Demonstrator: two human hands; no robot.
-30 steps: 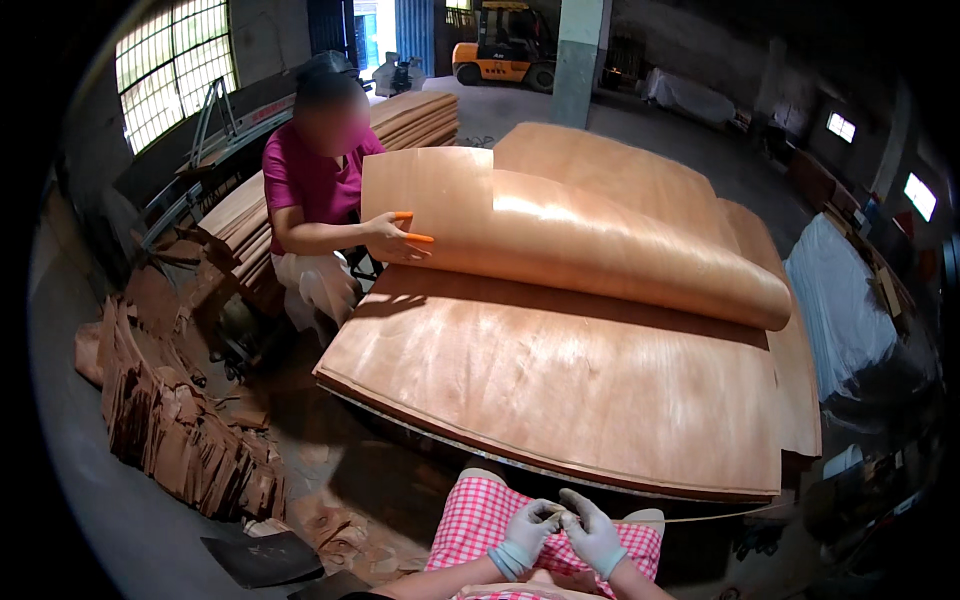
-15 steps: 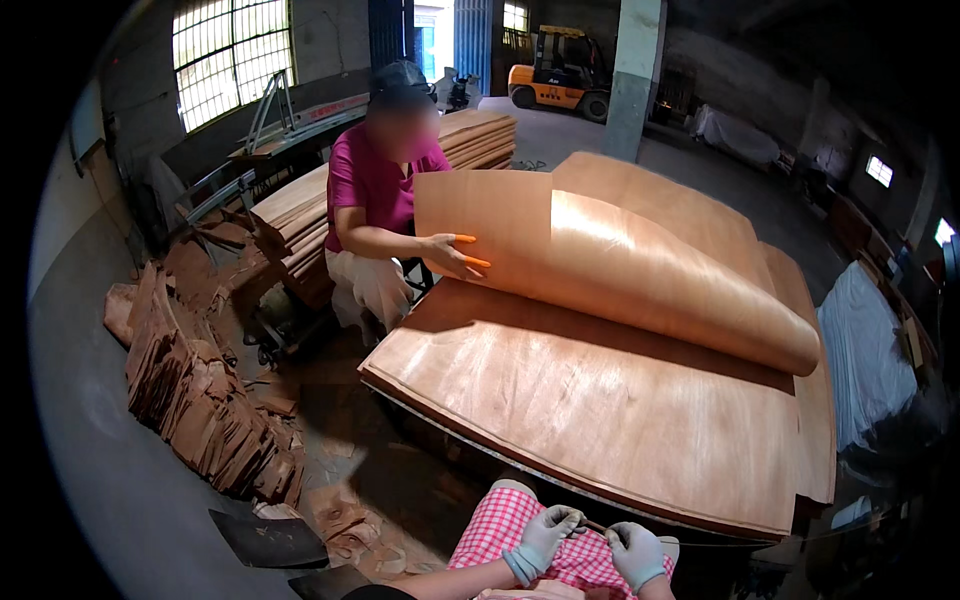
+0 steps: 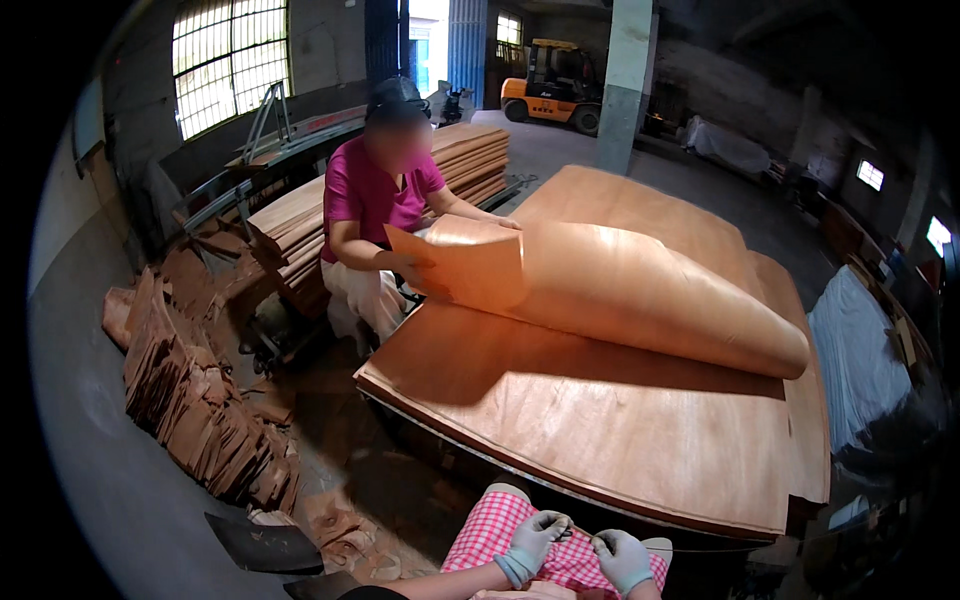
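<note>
My left hand (image 3: 536,546) and my right hand (image 3: 622,560), both in pale gloves, are held close together over my lap, on pink-and-white checked cloth (image 3: 484,530). Their fingers are pinched around something thin and small that I cannot make out. A fine line runs out to the right beside my right hand. Across the table, a person in a magenta top (image 3: 375,190) grips a rolled-over wood veneer sheet (image 3: 640,285) by its left end with both hands. The sheet lies curled over a stack of flat veneer sheets (image 3: 600,430).
Broken veneer scraps (image 3: 200,410) are heaped along the left wall. Behind the person stands a stack of boards (image 3: 470,160). An orange forklift (image 3: 552,95) is parked by a pillar (image 3: 625,90). White sheeting (image 3: 858,345) hangs at the right.
The person has brought a second hand onto the veneer and bent its left end down and over. My hands stay pinched together over my lap, nearly in place.
</note>
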